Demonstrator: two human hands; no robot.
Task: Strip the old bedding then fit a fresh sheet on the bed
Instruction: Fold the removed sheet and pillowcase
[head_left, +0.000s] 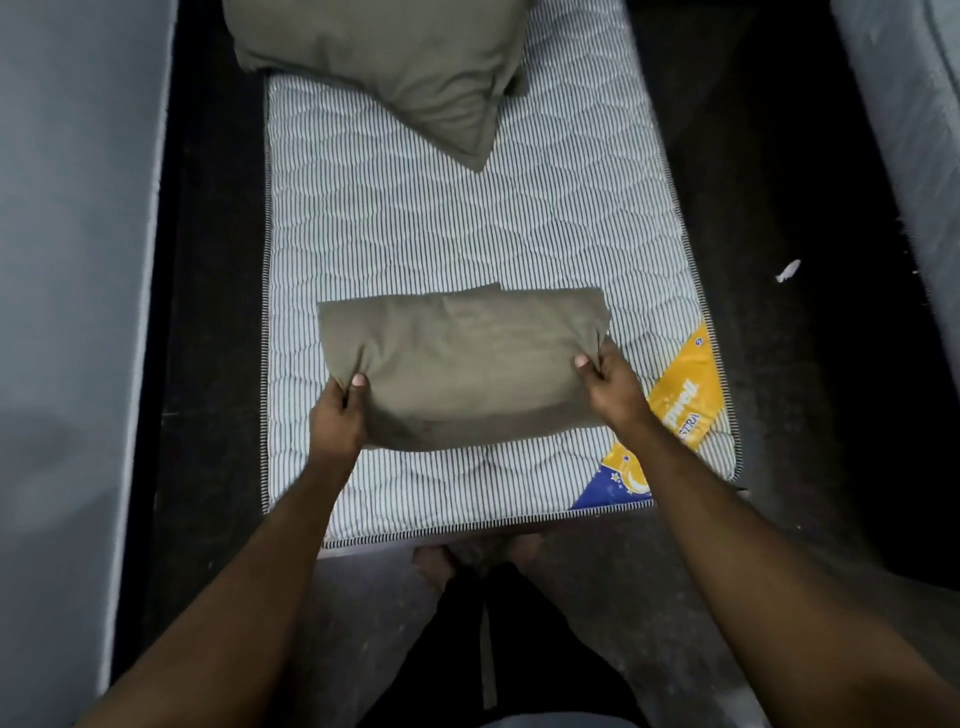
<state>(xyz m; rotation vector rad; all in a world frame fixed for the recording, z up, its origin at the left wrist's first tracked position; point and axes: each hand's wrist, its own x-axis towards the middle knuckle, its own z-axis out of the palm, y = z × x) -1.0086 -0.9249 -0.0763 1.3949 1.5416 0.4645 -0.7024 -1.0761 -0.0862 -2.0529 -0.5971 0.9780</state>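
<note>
A bare striped quilted mattress (467, 234) lies in front of me with a yellow and blue label (680, 410) at its near right corner. A folded olive-brown sheet (462, 358) rests on the mattress near the foot end. My left hand (337, 410) pinches its near left corner, thumb on top. Its right edge is gripped by my right hand (610, 384). An olive-brown pillow (395, 67) lies at the head end, one corner pointing toward me.
A grey wall (67, 260) runs along the left. Dark floor (779, 260) lies on both sides of the mattress, with a small white scrap (788, 270) on the right. A grey padded edge (904, 104) stands at the far right. My feet (436, 566) are at the mattress foot.
</note>
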